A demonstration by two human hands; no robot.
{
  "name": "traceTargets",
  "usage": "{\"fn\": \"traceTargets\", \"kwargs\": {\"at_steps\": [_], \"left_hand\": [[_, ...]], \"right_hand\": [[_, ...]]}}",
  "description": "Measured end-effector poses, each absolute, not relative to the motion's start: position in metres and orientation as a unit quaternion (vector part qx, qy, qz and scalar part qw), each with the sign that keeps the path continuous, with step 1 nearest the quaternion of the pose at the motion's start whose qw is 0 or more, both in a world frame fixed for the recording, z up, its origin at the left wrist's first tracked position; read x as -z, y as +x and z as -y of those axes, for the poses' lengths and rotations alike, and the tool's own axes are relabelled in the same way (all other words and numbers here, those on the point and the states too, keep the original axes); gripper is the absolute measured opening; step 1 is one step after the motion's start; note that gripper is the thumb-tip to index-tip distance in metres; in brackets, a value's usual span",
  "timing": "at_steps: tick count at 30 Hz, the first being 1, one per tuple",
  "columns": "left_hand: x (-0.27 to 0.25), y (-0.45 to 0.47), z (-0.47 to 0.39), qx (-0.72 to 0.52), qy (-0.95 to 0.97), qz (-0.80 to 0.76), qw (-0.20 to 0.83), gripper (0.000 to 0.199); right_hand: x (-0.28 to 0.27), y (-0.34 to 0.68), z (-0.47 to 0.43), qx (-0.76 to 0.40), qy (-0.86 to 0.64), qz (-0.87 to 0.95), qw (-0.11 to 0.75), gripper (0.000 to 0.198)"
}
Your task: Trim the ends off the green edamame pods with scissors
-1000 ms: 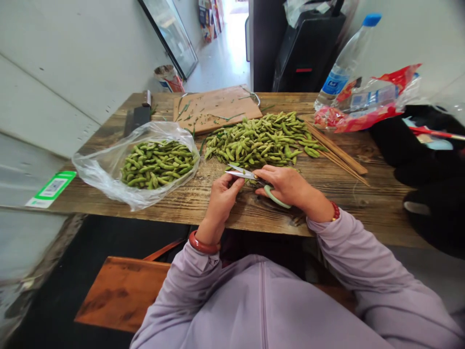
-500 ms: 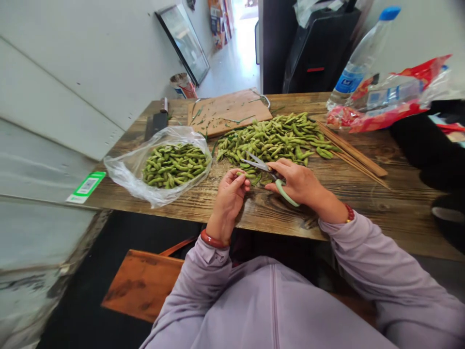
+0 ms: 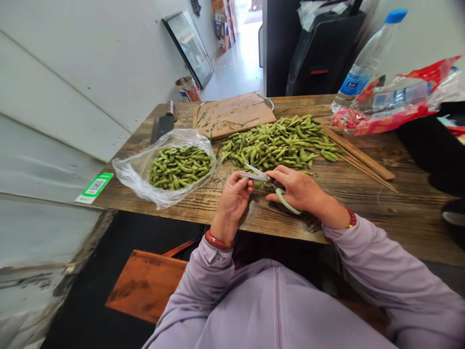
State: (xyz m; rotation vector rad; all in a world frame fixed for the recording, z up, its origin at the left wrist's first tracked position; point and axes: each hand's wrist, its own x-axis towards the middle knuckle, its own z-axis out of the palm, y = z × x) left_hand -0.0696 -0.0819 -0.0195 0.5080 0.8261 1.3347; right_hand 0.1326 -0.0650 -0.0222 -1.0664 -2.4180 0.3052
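My right hand (image 3: 298,190) is closed round the pale green handles of a pair of scissors (image 3: 259,173), whose blades point left and stand slightly apart. Those blade tips reach the fingers of my left hand (image 3: 234,198), which pinches a green soybean pod; the fingers and blades mostly cover it. Behind both hands lies a large heap of soybean pods (image 3: 276,143) on the wooden table (image 3: 203,208). Left of my left hand, a clear plastic bag (image 3: 132,169) lies open with more soybean pods (image 3: 181,167) in it.
A cutting board (image 3: 232,114) with green scraps and a cleaver (image 3: 162,127) lie at the back. Wooden sticks (image 3: 359,150) rest right of the heap. A plastic bottle (image 3: 354,82) and a red-and-clear wrapper (image 3: 395,118) stand at the back right. A wooden stool (image 3: 145,283) is below left.
The scissors' blades have come down to my left fingertips, where the pod showed more plainly before. The whole view has shifted slightly.
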Motion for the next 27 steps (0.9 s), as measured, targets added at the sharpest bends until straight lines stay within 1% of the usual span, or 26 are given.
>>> {"fn": "traceTargets", "kwargs": {"at_steps": [7, 11, 15, 21, 27], "left_hand": [[0.0199, -0.0687, 0.0821, -0.581, 0.236, -0.384, 0.677, 0.024], [0.0201, -0.0692, 0.0829, -0.574, 0.25, -0.376, 0.683, 0.025], [0.0211, -0.07, 0.0832, -0.57, 0.254, -0.371, 0.688, 0.024], [0.0227, -0.0709, 0.0823, -0.579, 0.249, -0.37, 0.682, 0.024], [0.0226, -0.0708, 0.0815, -0.597, 0.239, -0.372, 0.669, 0.029]], "right_hand": [[0.021, 0.1323, 0.0658, -0.114, -0.388, 0.88, 0.25, 0.049], [0.0206, 0.1315, 0.0669, -0.096, -0.395, 0.879, 0.248, 0.04], [0.0202, 0.1312, 0.0677, -0.077, -0.395, 0.882, 0.247, 0.04], [0.0179, 0.1315, 0.0685, -0.055, -0.403, 0.888, 0.215, 0.036], [0.0155, 0.1306, 0.0684, -0.059, -0.398, 0.898, 0.18, 0.033]]}}
